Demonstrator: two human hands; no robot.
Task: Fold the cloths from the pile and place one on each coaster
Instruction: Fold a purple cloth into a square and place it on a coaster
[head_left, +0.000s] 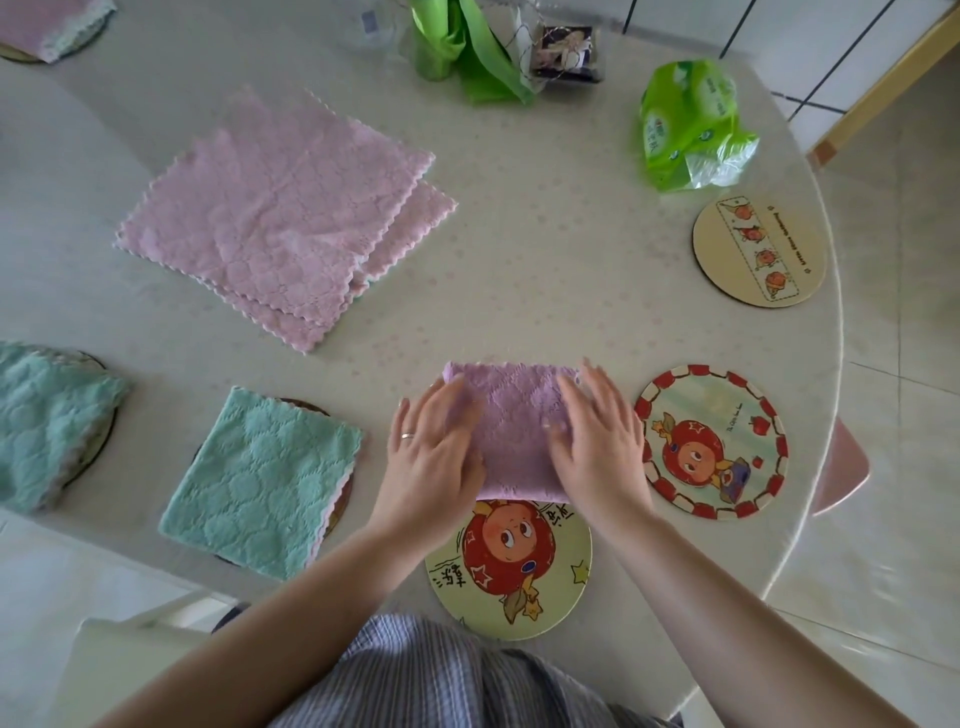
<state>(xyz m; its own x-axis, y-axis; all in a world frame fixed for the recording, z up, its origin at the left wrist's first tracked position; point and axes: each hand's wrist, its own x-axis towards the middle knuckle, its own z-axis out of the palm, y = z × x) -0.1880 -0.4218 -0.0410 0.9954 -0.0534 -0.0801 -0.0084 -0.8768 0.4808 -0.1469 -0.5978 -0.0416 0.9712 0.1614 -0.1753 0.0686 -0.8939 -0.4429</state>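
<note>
A folded pink cloth (511, 423) lies on the table just beyond a yellow cartoon coaster (511, 566), its near edge overlapping the coaster's far rim. My left hand (434, 441) rests flat on the cloth's left side and my right hand (597, 439) lies flat on its right side, fingers straight. A pile of unfolded pink cloths (275, 218) sits further back on the left. Two bare coasters lie to the right: a red-rimmed coaster (711, 441) and a beige coaster (758, 252). Folded green cloths (262, 480) (49, 421) cover two coasters at the left.
Another folded pink cloth (52, 23) sits on a coaster at the far left corner. Green plastic bags (685, 124) (462, 47) and a small box stand at the back. The round table's edge (826, 467) curves along the right, with a pink stool below.
</note>
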